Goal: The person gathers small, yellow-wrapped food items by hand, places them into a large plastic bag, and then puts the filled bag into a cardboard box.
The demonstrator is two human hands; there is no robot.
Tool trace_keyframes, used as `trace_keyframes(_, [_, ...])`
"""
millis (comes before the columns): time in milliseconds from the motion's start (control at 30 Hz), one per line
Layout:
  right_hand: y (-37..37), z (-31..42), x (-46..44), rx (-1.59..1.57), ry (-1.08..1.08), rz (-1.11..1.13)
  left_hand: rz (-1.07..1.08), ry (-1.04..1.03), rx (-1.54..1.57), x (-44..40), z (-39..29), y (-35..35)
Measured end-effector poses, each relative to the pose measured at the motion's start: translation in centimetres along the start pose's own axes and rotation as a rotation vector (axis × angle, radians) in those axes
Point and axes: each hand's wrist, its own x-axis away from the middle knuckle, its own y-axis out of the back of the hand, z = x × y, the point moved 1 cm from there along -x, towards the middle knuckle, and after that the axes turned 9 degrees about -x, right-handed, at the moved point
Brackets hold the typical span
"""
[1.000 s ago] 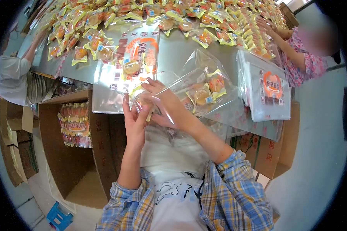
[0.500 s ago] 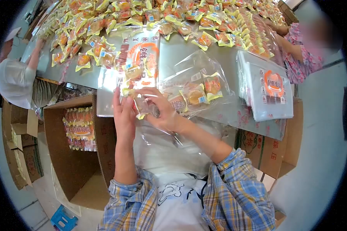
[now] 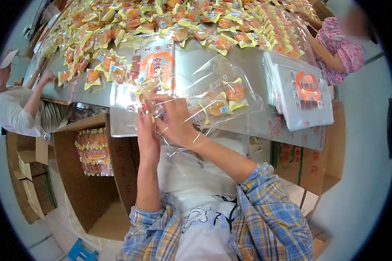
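Over the table's front edge, my left hand (image 3: 149, 137) is closed with its fingertips on a small wrapped pastry (image 3: 146, 104). My right hand (image 3: 177, 122) curls in from the other side, its fingers against that same packet; part of its grip is hidden. A clear plastic bag (image 3: 244, 87) lies to the right, with film crossing my right hand and glare hiding its mouth. Inside or beneath its film are wrapped pastries (image 3: 217, 108), including one at the right (image 3: 235, 92). Another wrapped pastry (image 3: 149, 84) rests on printed flat bags (image 3: 157, 61) just beyond my fingers.
Many wrapped pastries (image 3: 170, 19) cover the far table. A stack of printed bags (image 3: 307, 93) lies at right. Below left stands a cardboard box (image 3: 85, 191) holding packed pastries (image 3: 93, 152); another box (image 3: 311, 167) is below right. Co-workers (image 3: 19, 108) (image 3: 337, 50) are at both sides.
My hands have drawn closer together around the wrapped pastry, the left moving slightly right. The left co-worker's arm has bent back from the pile. The view has shifted a little.
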Motion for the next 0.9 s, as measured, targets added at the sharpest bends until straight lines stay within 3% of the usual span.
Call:
trace_keyframes(100, [0.1, -0.2, -0.6, 0.000, -0.140, 0.168, -0.004, 0.102, -0.098, 0.6, 0.4, 1.1])
trace_keyframes(167, [0.4, -0.3, -0.2, 0.039, -0.087, 0.199, 0.026, 0.115, -0.195, 0.5, 0.5, 1.8])
trace_keyframes(267, [2.3, -0.1, 0.6, 0.123, 0.054, 0.261, -0.122, 0.121, -0.375, -0.1, 0.4, 3.2])
trace_keyframes(333, [4.9, 0.4, 1.7, 0.362, -0.091, 0.381, -0.207, 0.140, -0.429, -0.2, 0.3, 3.6])
trace_keyframes(467, [10.0, 0.6, 2.4, 0.634, -0.154, 0.304, -0.230, 0.109, -0.386, 0.0, 1.0, 3.7])
trace_keyframes(567, [11.9, -0.1, 3.2, 0.645, -0.165, 0.221, -0.255, 0.090, -0.396, -0.1, 0.9, 3.4])
trace_keyframes(667, [11.5, -0.5, 2.3, 0.408, -0.142, 0.342, -0.203, 0.114, -0.400, -0.3, 0.5, 3.6])
trace_keyframes(767, [8.3, -0.1, 2.5, -0.035, -0.103, 0.225, -0.191, 0.110, -0.372, -0.2, 0.5, 3.8])
trace_keyframes(800, [6.6, -0.8, 2.8, -0.256, -0.269, 0.158, -0.185, 0.110, -0.365, -0.3, 0.6, 3.9])
trace_keyframes(900, [4.2, -1.6, 2.7, -0.454, -0.416, 0.268, -0.164, 0.105, -0.359, -0.8, 1.1, 4.7])
